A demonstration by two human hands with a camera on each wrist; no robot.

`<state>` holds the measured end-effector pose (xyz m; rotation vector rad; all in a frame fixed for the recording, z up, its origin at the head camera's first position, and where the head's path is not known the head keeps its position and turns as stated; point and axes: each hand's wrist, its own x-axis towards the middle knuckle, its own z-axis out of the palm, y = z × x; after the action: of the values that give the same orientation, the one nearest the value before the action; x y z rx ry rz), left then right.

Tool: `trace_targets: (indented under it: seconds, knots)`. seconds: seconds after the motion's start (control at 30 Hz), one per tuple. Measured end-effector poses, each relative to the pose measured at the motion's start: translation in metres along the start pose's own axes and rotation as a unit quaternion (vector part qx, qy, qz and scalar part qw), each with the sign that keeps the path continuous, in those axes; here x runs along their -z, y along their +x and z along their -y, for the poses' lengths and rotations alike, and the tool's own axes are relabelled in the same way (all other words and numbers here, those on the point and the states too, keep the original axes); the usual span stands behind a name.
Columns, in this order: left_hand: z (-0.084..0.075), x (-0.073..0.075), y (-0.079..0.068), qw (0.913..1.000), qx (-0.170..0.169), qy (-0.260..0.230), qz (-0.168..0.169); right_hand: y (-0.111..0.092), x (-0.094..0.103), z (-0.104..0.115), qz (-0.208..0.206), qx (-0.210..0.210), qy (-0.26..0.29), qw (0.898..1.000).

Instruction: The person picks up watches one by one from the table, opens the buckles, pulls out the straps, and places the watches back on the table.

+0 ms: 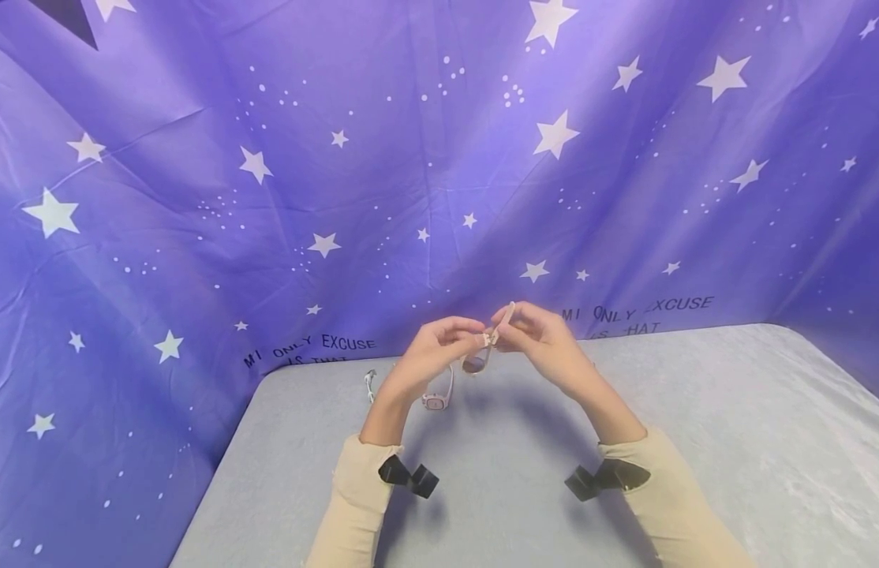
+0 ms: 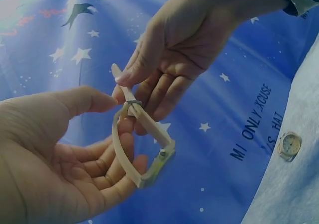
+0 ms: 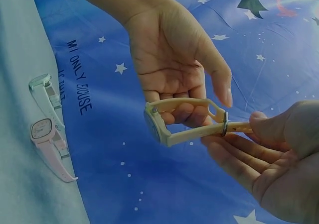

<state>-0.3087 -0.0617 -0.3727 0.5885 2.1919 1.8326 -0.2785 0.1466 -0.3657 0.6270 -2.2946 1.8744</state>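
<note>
A cream wristwatch (image 1: 475,365) is held up between both hands above the far part of the table. Its strap forms a loop, with one end passing through the metal buckle (image 2: 133,102). My right hand (image 1: 546,339) pinches the strap's free end (image 3: 239,127) between thumb and fingers. Around the buckle side, my left hand (image 1: 439,351) holds the watch, its thumb tip by the buckle and its fingers curled beneath the loop. The watch case (image 3: 157,125) hangs at the loop's far end from the buckle, its dial turned mostly away.
A pink watch (image 3: 44,130) and a pale green watch (image 3: 42,84) lie on the grey cloth-covered table (image 1: 496,489) to the left. Another watch (image 2: 289,145) with a round dial rests toward the right. Behind hangs a purple star-printed curtain (image 1: 425,158).
</note>
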Motion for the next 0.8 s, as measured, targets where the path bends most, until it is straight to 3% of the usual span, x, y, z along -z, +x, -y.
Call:
trace_targets:
  seconds: [0.17,0.4,0.8]
  knots:
    - [0.001,0.0,-0.001,0.9996,0.013,0.026,0.005,-0.001,-0.002,-0.001,-0.015,0.021,-0.031,0.999]
    - [0.001,-0.001,-0.002,0.9985,0.003,0.021,0.05,-0.001,-0.006,-0.001,-0.017,0.023,-0.055,0.998]
    - [-0.001,-0.008,0.0,0.9985,0.047,-0.022,-0.018,-0.001,-0.015,0.001,-0.032,0.029,-0.054,0.998]
